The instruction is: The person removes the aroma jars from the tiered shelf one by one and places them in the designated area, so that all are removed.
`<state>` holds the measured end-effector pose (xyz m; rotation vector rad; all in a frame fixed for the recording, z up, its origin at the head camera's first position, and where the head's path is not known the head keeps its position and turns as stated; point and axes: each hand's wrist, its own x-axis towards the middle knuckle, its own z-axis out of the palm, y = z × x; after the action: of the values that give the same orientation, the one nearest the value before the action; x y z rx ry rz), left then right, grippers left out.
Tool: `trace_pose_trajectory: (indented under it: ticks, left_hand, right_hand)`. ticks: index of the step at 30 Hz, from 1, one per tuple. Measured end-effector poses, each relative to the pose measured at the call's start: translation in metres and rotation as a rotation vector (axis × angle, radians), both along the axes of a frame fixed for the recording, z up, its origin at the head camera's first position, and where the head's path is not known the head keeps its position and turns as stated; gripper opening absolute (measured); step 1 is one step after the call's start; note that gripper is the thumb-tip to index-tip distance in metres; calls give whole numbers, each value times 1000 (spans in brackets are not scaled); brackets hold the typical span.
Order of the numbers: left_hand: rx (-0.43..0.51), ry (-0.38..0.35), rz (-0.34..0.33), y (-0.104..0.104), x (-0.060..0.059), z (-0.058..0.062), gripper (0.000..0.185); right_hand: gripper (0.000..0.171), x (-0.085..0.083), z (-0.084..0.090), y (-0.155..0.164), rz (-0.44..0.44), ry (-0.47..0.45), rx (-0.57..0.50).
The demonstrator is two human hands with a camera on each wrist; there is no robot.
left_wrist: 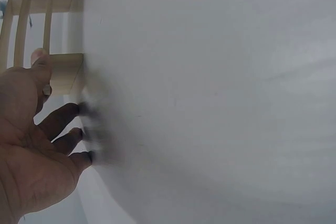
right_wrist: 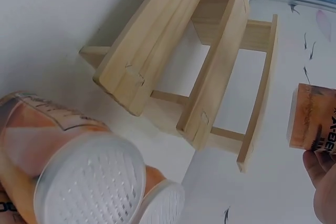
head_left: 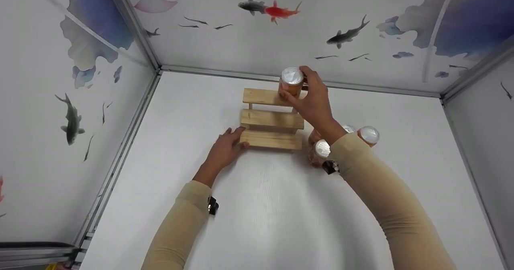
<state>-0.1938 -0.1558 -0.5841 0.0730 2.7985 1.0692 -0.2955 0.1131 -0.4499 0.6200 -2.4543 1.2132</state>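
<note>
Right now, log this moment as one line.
right hand: grips jar over stepped wooden rack top | left hand: rests on bottom step | three jars beside rack

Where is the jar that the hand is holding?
In the head view, the jar sits at the wooden rack's top step, right end, gripped by the right hand.

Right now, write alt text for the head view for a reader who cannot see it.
The right hand holds an orange jar with a silver lid at the top step of a small three-step wooden rack on a white table, while the left hand steadies the bottom step. Three similar silver-lidded jars stand right of it.
</note>
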Motion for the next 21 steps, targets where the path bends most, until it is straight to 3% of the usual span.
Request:
trace_pose_trajectory:
  ticks: [9, 21]
  left_hand:
    - [-21, -11, -5, -1, -1, -2, 65]
    - [-4, 10, -10, -1, -1, 0, 62]
  right_hand:
    - [77, 17, 1, 34, -6, 73, 17]
    - [75, 41, 0, 82, -58, 96, 28]
